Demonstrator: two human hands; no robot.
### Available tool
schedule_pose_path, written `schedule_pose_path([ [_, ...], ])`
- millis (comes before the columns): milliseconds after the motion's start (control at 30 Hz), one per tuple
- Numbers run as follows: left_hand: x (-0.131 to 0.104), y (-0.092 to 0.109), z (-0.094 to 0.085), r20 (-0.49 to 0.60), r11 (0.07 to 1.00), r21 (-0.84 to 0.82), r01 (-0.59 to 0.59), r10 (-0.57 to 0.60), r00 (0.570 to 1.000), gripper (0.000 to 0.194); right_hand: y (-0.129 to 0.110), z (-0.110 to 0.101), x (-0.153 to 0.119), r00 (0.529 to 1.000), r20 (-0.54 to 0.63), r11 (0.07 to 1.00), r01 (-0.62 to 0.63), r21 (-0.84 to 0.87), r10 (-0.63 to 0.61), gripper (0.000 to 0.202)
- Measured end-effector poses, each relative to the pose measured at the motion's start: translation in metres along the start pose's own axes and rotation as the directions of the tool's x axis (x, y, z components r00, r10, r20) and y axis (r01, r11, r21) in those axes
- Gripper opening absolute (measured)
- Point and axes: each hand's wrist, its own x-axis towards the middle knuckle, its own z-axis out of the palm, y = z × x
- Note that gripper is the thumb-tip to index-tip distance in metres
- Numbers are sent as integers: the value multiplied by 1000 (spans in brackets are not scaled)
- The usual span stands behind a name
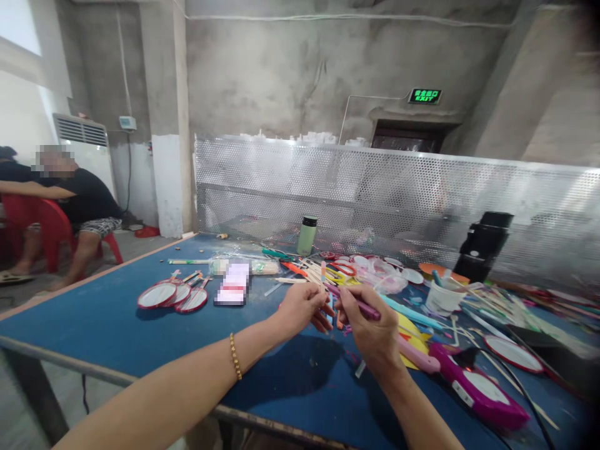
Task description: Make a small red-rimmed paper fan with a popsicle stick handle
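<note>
Near the table's middle, my left hand [309, 306] has its thumb and fingers pinched together; what lies between them is too small to make out. A short pale strip with an orange part [323, 271] shows just above those fingertips. My right hand [375, 325] is closed around a slim purple pen-like tool [368, 309], its tip pointing at the left hand's fingers. The two hands almost meet. Under and behind them lie small blue and orange pieces and a yellow shape [410, 337]. A magenta device with a white panel [482, 387] rests right of my right wrist.
Several red-rimmed round pieces [157, 295] lie at left on the blue table [187, 350], beside a phone [233, 284]. Farther back stand a green bottle [307, 236], a white tub [443, 299] and a black object [485, 247]. Loose sticks clutter the right. A person sits far left.
</note>
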Motion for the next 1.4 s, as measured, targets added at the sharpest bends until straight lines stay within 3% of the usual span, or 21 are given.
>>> schedule_pose_path([
  [867, 0, 0, 0, -8, 1000, 6, 14, -14, 1000, 24, 5, 0, 1, 1000, -11, 999, 8, -51, -8, 22],
  [1167, 0, -1, 0, -3, 1000, 3, 6, -6, 1000, 32, 2, -2, 1, 1000, -23, 999, 13, -31, -14, 22],
  [1400, 1, -2, 0, -4, 1000, 1, 9, -9, 1000, 24, 5, -1, 2, 1000, -11, 998, 20, -55, -20, 22],
])
